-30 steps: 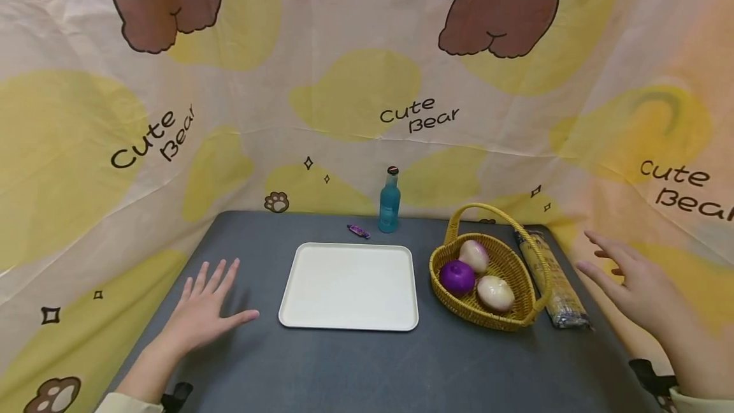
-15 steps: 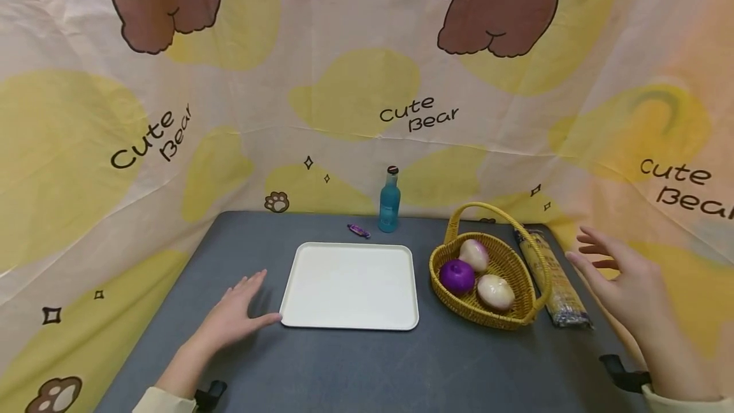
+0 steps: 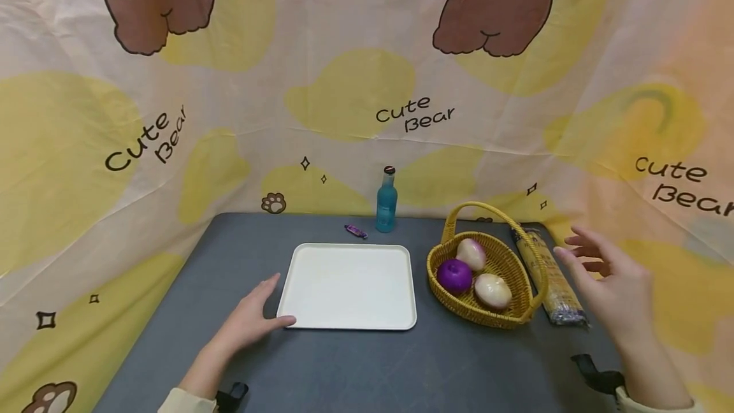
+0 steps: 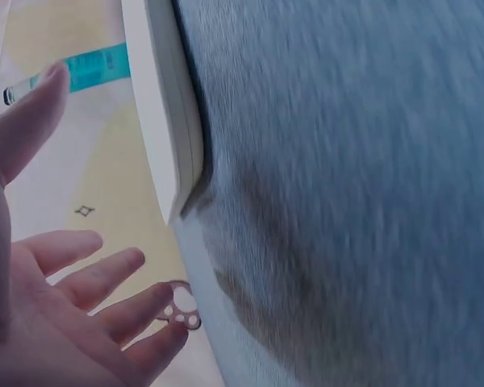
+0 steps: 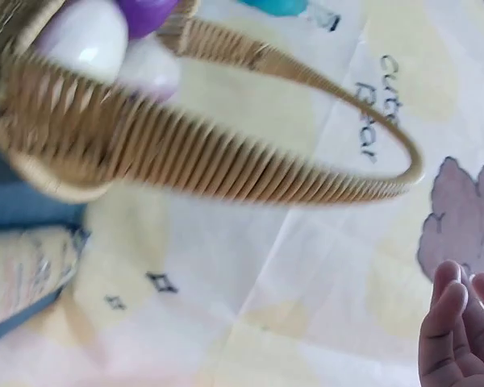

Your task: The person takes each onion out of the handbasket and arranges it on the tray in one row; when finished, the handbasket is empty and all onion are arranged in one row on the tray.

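My left hand (image 3: 249,320) is at the near left corner of a white rectangular tray (image 3: 347,287), its thumb overlapping the rim in the head view. In the left wrist view the fingers are spread and hold nothing, with the tray's edge (image 4: 165,105) beyond them. My right hand (image 3: 610,279) hovers at the right, fingers loosely bent around nothing. Nearest to it is a yellow woven basket (image 3: 436,282) with a tall handle. Inside lie a purple onion (image 3: 455,276) and two pale, purple-tinged onion-like vegetables, one at the back (image 3: 471,253) and one in front (image 3: 493,291).
A blue bottle (image 3: 387,202) stands upright at the table's back edge, with a purple wrapped candy (image 3: 356,231) to its left. Right of the basket lies a long clear-and-yellow package (image 3: 556,285). A printed cloth (image 3: 344,94) hangs behind the grey table (image 3: 355,368).
My left hand has moved right, from beside the tray to its near left corner. My right hand has drifted left toward the basket. The tray and basket stay in place.
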Motion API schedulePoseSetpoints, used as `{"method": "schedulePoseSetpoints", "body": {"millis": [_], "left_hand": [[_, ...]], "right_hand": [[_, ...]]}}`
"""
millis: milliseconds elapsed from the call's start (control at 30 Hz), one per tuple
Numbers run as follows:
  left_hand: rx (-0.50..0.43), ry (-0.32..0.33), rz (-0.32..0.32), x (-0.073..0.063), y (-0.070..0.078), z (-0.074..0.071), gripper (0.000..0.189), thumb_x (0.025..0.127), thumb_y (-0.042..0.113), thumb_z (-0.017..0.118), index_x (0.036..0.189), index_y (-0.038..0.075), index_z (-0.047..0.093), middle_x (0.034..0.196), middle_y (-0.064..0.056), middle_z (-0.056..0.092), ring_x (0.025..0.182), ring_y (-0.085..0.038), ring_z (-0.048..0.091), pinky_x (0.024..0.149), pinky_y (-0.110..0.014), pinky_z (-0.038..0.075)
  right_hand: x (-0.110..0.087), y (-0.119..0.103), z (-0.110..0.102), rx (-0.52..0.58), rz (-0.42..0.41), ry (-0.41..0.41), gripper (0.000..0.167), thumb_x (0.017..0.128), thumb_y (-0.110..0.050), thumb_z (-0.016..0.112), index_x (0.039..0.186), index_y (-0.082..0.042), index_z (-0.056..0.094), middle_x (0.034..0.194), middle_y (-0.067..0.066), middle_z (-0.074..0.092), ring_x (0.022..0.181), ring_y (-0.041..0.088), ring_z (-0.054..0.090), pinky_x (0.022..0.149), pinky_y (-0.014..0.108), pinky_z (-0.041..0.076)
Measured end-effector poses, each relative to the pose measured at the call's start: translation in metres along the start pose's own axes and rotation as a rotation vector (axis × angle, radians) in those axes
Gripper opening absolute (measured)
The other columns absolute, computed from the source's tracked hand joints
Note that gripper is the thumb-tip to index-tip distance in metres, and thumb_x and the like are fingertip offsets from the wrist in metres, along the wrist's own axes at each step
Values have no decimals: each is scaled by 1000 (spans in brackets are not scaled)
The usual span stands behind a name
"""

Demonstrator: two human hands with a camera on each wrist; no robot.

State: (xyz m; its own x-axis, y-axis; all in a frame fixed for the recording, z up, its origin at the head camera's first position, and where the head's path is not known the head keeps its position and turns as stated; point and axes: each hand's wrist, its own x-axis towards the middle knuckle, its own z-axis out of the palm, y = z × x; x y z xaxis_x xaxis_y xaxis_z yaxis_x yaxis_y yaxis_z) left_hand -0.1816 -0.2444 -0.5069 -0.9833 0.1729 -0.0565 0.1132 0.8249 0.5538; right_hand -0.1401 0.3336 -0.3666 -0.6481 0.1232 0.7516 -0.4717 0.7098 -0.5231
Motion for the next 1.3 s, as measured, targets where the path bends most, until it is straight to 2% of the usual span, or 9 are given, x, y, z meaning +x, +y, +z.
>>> {"method": "schedulePoseSetpoints", "body": {"millis": [133, 267, 500, 600, 800, 967, 1133, 1233, 1300], "left_hand": [[-27, -19, 3, 1, 3, 8, 113, 76, 51, 85, 159, 2, 25, 161, -27, 31, 148, -50, 27, 114, -67, 30], [-52, -6, 23, 3, 5, 14, 116, 73, 46, 89, 158, 0, 26, 160, -27, 33, 146, -49, 31, 113, -64, 33], [-44, -28, -25, 7, 5, 25, 119, 72, 48, 88, 158, -4, 24, 162, -31, 23, 147, -51, 27, 114, -66, 31], [-42, -29, -35, 9, 6, 29, 120, 72, 50, 88, 157, -5, 24, 162, -31, 23, 148, -50, 28, 115, -64, 30], [-47, -3, -57, 10, 7, 33, 120, 72, 50, 88, 157, -6, 24, 160, -30, 29, 146, -48, 33, 115, -61, 33], [-51, 15, -59, 11, 6, 35, 119, 72, 49, 89, 157, -5, 25, 159, -31, 32, 144, -48, 36, 113, -61, 36], [-49, 12, -75, 9, 4, 36, 117, 72, 48, 88, 155, -8, 27, 157, -33, 32, 145, -51, 31, 114, -62, 33], [-54, 7, -76, 8, 3, 37, 117, 73, 49, 88, 155, -9, 26, 158, -33, 31, 146, -51, 29, 114, -63, 32], [-56, 4, -69, 8, 3, 38, 118, 74, 49, 87, 156, -8, 25, 158, -33, 30, 146, -52, 29, 114, -64, 32]], "right_hand": [[-7, -13, 9, 82, -6, 8, 53, 70, 17, 81, 120, 0, 72, 101, -22, 70, 84, -11, 65, 72, 2, 49], [-14, -27, 20, 119, 7, -13, 56, 69, 19, 81, 121, 0, 71, 102, -20, 71, 86, -8, 66, 74, 3, 50], [-26, -40, 43, 141, 39, -105, 57, 73, 14, 82, 125, -7, 70, 104, -20, 70, 88, -5, 67, 75, 6, 52], [-29, -37, 53, 129, 66, -135, 53, 77, 8, 83, 125, -10, 71, 103, -15, 71, 89, -5, 67, 74, 6, 51], [-37, -22, 74, 71, 124, -208, 45, 82, -5, 84, 124, -10, 71, 100, 4, 76, 86, -4, 66, 72, 8, 52], [-41, -11, 88, 38, 199, -324, 46, 87, -21, 81, 130, -11, 67, 104, 5, 75, 91, 1, 65, 71, 13, 55], [-42, -2, 101, 72, 285, -462, 52, 91, -28, 78, 137, -9, 62, 114, 12, 72, 99, 18, 69, 74, 19, 58], [-42, 3, 107, 93, 318, -494, 55, 90, -29, 78, 137, -7, 61, 119, 16, 71, 103, 31, 69, 76, 21, 59], [-42, 7, 111, 93, 333, -506, 56, 90, -29, 79, 137, -7, 61, 121, 18, 70, 105, 33, 69, 78, 25, 60]]}}
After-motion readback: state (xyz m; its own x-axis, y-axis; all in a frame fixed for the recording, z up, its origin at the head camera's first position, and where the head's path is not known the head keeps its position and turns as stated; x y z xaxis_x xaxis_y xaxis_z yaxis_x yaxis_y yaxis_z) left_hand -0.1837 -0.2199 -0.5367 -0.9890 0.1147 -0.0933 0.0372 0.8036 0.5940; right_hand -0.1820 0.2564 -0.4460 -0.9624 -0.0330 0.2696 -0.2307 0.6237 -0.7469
